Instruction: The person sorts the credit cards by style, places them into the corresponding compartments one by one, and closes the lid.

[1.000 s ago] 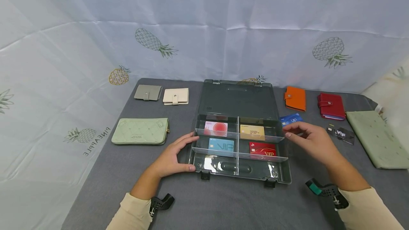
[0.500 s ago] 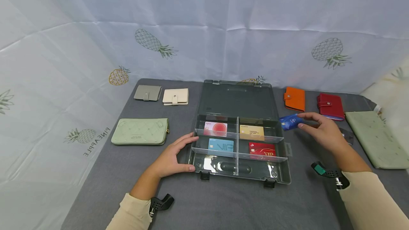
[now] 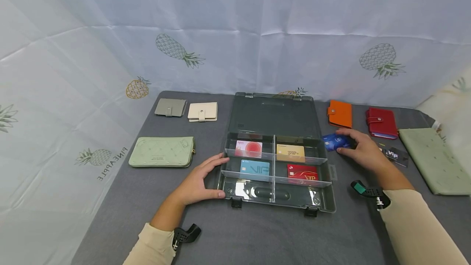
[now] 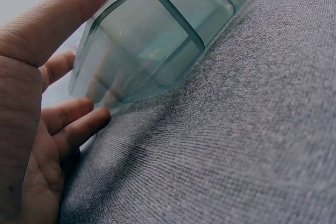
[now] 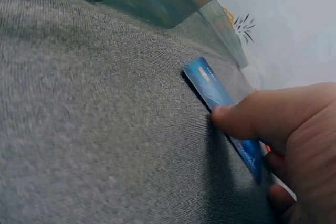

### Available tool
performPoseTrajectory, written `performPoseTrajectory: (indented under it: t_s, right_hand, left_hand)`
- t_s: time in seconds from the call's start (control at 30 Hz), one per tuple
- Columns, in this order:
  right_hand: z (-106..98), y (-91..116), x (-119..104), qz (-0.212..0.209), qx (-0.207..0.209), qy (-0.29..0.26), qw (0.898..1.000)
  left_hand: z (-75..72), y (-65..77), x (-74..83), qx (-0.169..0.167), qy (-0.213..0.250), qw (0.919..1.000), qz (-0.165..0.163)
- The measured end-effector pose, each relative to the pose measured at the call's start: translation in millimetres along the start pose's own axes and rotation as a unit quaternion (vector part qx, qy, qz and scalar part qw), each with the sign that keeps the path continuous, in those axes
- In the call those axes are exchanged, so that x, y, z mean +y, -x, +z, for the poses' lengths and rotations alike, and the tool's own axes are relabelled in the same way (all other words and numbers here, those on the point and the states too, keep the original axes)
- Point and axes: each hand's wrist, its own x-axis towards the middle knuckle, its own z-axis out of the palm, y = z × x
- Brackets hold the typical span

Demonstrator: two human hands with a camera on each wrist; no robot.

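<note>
A smoky clear divided box lies with its lid folded back. My left hand is at its left side, fingers spread and fairly straight; the left wrist view shows the thumb along the rim. Inside, in separate compartments, are a pink card, a gold card, a light blue VIP card and a red VIP card. Right of the box, my right hand pinches a dark blue card between thumb and fingers, low over the cloth.
A black VIP card lies right of my right hand. Orange and red card holders sit behind it, a green flat pouch far right. Grey and cream card holders and a green wallet lie left.
My right hand has moved from the box's right edge to the dark blue card and taken hold of it, shifting slightly right and back. The left hand and the box have stayed put.
</note>
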Motion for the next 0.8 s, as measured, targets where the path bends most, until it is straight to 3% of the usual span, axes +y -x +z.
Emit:
performPoseTrajectory:
  t_s: [0.4,0.8]
  right_hand:
    - [-1.8,-2.3,-0.2,0.019,-0.039,0.061,0.997]
    - [-7.7,10.2,-7.5,0.100,0.003,-0.003,0.995]
  left_hand:
    - [0.1,-0.4,0.1,0.002,0.000,1.0000,0.002]
    - [-0.4,-0.1,1.0,0.001,-0.001,1.0000,0.003]
